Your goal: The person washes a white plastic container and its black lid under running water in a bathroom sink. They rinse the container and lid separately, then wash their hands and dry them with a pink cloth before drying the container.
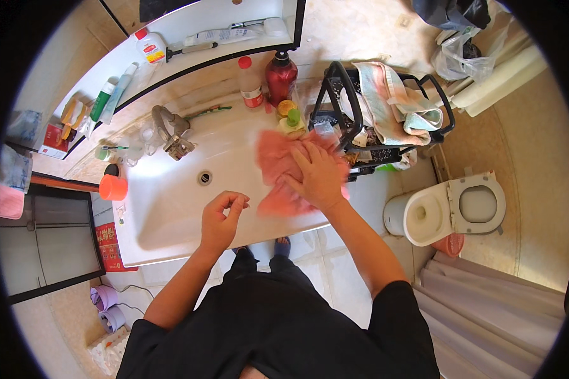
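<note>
My right hand (318, 177) presses down on a pink cloth (284, 156) at the right end of the white washbasin (223, 156). The cloth is blurred and bunched under the palm, with its edges spread out to the left and below. My left hand (223, 220) hovers over the basin's front part, its fingers curled in toward the thumb, and I see nothing in it. Just behind the cloth stand a green-topped pump bottle (293, 118) and a round yellow-lidded container (286, 108). The basin's metal drain (205, 177) lies left of the cloth.
A chrome faucet (173, 132) rises at the back. A red-capped plastic bottle (250, 85) and a dark red bottle (281, 78) stand behind. The black rack (353, 111) with a striped towel (391, 104) borders the right end. An orange cup (113, 187) sits on the left rim.
</note>
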`<action>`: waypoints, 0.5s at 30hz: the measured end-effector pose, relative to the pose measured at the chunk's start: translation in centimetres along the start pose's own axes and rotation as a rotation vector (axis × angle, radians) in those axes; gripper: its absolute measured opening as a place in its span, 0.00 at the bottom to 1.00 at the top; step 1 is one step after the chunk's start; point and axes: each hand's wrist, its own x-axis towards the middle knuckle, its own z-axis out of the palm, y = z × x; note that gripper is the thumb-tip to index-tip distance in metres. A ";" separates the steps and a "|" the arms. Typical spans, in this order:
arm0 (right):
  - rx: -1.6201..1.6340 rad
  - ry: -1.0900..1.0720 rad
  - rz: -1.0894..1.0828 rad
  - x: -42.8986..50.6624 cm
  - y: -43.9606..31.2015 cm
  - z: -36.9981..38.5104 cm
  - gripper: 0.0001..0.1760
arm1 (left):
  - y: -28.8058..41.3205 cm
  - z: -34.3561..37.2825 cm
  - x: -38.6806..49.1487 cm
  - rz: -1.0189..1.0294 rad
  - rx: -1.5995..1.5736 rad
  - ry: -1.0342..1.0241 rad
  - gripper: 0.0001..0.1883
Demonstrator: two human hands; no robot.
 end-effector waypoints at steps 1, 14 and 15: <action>0.043 0.061 -0.019 0.4 -0.4 1.0 0.26 | -0.5 0.1 -0.1 0.003 0.031 -0.002 0.10; 1.308 0.263 0.791 -1.3 1.0 4.7 0.25 | -4.6 0.3 3.0 0.001 0.213 -0.050 0.28; 1.486 0.314 0.790 -1.1 1.4 4.3 0.26 | -4.5 1.1 3.8 0.066 0.249 -0.085 0.34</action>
